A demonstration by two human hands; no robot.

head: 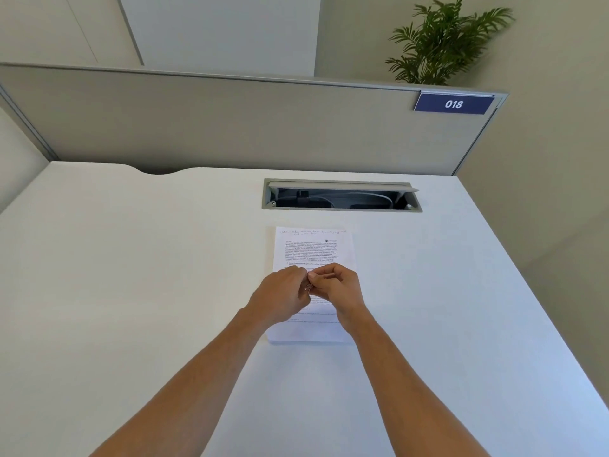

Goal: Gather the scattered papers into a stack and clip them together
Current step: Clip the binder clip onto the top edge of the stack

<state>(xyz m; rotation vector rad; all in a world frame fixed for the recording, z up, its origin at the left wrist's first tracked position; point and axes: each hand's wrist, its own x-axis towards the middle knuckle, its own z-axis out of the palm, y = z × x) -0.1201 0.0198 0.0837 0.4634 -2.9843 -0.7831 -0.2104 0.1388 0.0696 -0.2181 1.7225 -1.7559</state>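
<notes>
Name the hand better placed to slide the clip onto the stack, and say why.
Probably the left hand: the small metal clip shows at its fingers, above the stack of papers on the desk. The right hand also pinches there, so it could steady the sheets.

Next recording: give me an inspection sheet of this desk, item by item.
Surface: white desk, bare apart from the papers.
Job's things: paper stack gathered, lying flat; small metal clip pinched between both hands, not yet on the papers.
Clutter: nothing seen.
Grippers: left hand and right hand meet over the stack, fingers closed on the clip.
Cables: wiring inside the open cable hatch.
Surroundings: grey partition with sign 018; plant behind.
</notes>
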